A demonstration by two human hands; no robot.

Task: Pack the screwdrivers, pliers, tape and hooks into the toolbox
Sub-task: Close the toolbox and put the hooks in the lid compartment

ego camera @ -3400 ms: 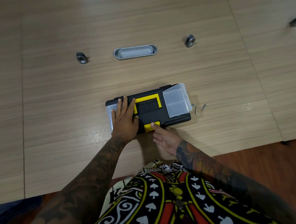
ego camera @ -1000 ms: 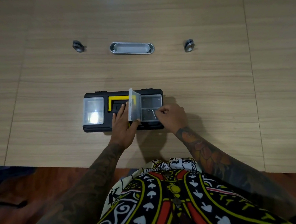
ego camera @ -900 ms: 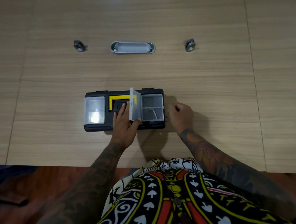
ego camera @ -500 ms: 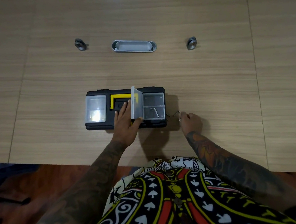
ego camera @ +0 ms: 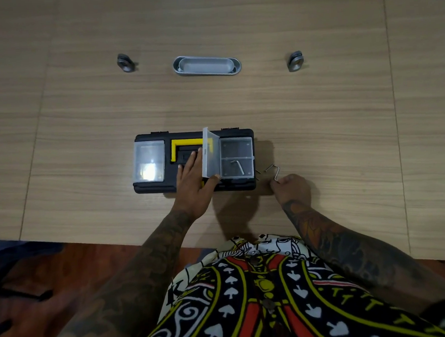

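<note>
Pale wood-grain table (ego camera: 317,109); black toolbox (ego camera: 165,188) centre frame (clear flap (ego camera: 210,153) raised by flat-fingered left hand (ego camera: 193,186)). Right hand (ego camera: 292,189) pinches bent metal hook (ego camera: 274,172).

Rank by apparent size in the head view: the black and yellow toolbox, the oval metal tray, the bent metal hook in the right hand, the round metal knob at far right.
1. Black and yellow toolbox
2. Oval metal tray
3. Bent metal hook and round metal knob: they look alike in size, and the knob lies farther from the camera, so unranked.
</note>
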